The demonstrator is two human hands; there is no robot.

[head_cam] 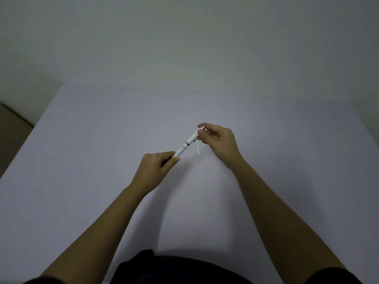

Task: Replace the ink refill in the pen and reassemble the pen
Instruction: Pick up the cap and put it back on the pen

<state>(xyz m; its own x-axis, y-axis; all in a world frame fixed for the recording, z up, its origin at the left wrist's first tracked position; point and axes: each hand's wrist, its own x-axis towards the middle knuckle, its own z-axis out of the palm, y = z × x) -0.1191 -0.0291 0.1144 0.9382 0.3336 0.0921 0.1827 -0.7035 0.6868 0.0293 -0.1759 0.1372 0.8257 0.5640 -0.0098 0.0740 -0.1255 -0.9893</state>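
A slim white pen (187,143) with a thin silver band at mid-barrel slants above the smooth, pale lilac bench (82,140). The left hand (156,167) pinches its lower end; the right hand (217,139) grips the metallic top. A thin white refill (198,149) lies just beside.

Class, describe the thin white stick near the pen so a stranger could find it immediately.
Start at the pale table, then find the white pen held between both hands. Just right of it, below the right hand, is the thin white stick: much slimmer than the pen, plain, nearly upright.
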